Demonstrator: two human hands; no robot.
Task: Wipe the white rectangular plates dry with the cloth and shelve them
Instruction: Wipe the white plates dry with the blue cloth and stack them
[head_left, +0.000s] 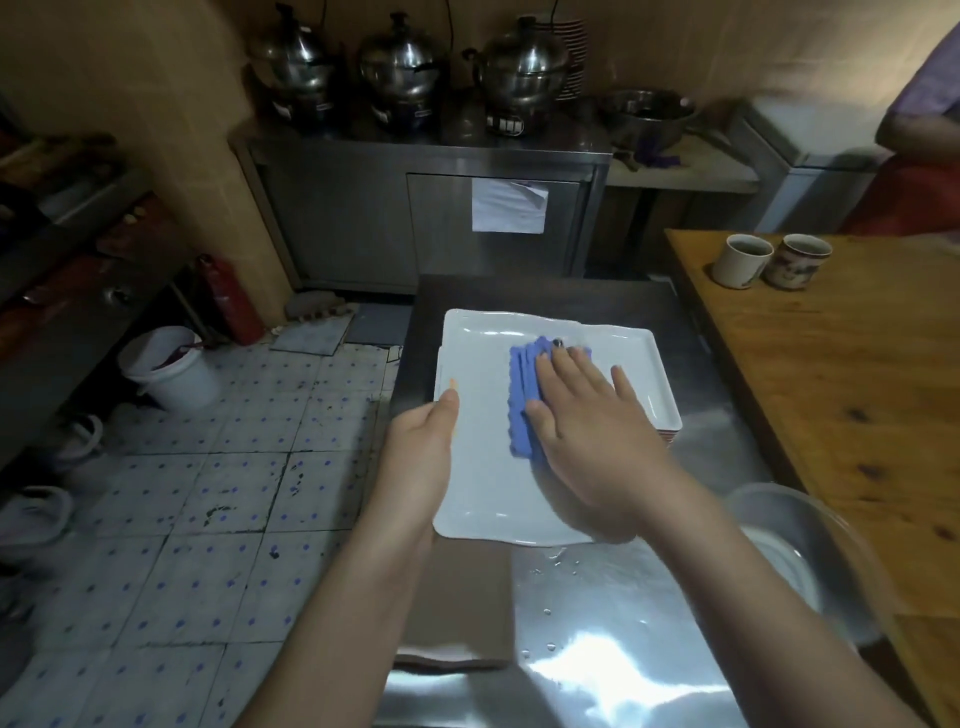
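1. Top white plate (483, 467) sits over plate stack (662, 415), mid steel counter (597, 623).
2. Its left edge is gripped by left hand (421, 457), thumb on top.
3. Flat right hand (592, 431), fingers straight, presses blue cloth (522, 395) onto plate; cloth pokes out left.

**Tally from my remote seat**

I count two white plates for certain, a top plate (483, 467) and a lower plate (623, 358); I cannot number the edges stacked beneath them. One blue cloth (522, 400). Two hands: left hand (421, 457), right hand (587, 431). Three lidded steel pots (293, 57) (400, 62) (522, 65). Two cups (740, 260) (800, 260). Two steel bowls (649, 117) (831, 525). One white bucket (171, 374). One red fire extinguisher (234, 301).
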